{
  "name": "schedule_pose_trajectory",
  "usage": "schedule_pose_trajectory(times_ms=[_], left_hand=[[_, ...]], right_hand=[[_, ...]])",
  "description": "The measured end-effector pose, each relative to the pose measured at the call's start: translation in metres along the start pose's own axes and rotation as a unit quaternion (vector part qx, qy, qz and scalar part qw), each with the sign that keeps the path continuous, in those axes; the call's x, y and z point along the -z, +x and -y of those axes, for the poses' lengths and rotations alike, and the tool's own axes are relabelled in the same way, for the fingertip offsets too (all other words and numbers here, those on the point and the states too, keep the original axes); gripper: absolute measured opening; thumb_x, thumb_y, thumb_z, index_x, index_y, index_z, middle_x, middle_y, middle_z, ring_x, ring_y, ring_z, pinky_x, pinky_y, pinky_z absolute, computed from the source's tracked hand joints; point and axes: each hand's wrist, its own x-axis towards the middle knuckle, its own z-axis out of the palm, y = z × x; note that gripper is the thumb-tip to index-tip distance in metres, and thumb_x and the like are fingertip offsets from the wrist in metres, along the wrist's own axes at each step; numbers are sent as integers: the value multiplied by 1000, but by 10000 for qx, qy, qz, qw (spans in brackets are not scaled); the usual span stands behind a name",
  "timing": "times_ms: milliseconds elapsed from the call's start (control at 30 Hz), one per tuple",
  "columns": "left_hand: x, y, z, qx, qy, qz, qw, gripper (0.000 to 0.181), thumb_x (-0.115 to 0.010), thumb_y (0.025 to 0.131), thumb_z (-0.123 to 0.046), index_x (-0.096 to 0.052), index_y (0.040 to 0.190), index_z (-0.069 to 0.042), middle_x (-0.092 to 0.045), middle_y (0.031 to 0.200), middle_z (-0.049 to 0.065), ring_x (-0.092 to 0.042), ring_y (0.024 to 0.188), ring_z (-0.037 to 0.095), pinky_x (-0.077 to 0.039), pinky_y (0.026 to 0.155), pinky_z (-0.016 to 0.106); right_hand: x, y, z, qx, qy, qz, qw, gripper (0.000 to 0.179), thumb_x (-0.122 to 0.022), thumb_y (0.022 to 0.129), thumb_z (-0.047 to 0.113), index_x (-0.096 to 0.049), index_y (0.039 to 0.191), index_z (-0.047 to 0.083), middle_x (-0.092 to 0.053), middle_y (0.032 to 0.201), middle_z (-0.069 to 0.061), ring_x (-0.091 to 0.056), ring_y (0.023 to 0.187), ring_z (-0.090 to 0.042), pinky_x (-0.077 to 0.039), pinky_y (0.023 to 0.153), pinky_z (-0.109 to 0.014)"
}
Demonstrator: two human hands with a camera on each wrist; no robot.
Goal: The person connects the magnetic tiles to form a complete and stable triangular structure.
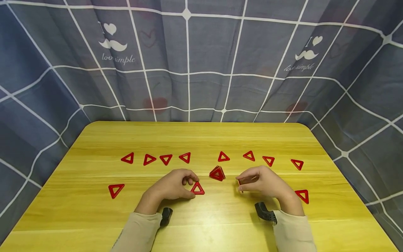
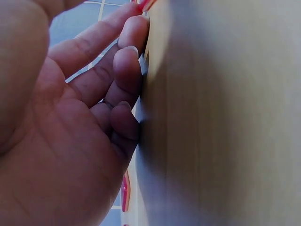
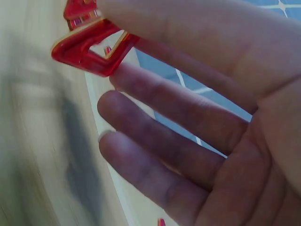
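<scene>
My left hand [image 1: 171,184] rests low over the table, pinching a red triangle frame [image 1: 200,192] between thumb and forefinger. That triangle lies flat or nearly so on the wood. In the left wrist view only a red corner shows by the forefinger tip. My right hand [image 1: 262,180] pinches another red triangle frame [image 3: 84,59] between thumb and fingers, holding it tilted on edge above the table. From the head it appears as a thin red sliver. Between the hands lies a small pile of red triangles [image 1: 217,173], stacked with their corners out of line.
Loose red triangles lie in a rough row across the back, including one at far left [image 1: 127,158] and one at far right [image 1: 297,164]. Others lie left [image 1: 116,190] and beside the right wrist [image 1: 303,196]. A grey checked curtain [image 1: 204,52] surrounds the wooden table [image 1: 201,227].
</scene>
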Motion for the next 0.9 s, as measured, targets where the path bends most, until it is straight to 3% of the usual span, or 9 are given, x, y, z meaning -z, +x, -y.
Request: schedule_pose_trajectory(times_ms=[567,900], left_hand=[[0,1,1,-52,68,35,10000,40,-91,75,-14,-72,109,-12,-60,96,-1,-53,89,19,-46,80,32],[0,1,1,-68,313,42,9995,38,-92,75,-19,-76,109,-18,-65,100,-8,-55,93,16,-46,85,36]], right_hand=[[-38,23,22,20,538,641,9965,27,-84,82,7,-77,107,-1,-74,103,-13,-73,89,-20,-57,76,-28],[-57,33,23,217,329,702,9968,26,-82,84,6,-77,109,1,-72,109,-11,-72,92,-17,-56,78,-26]])
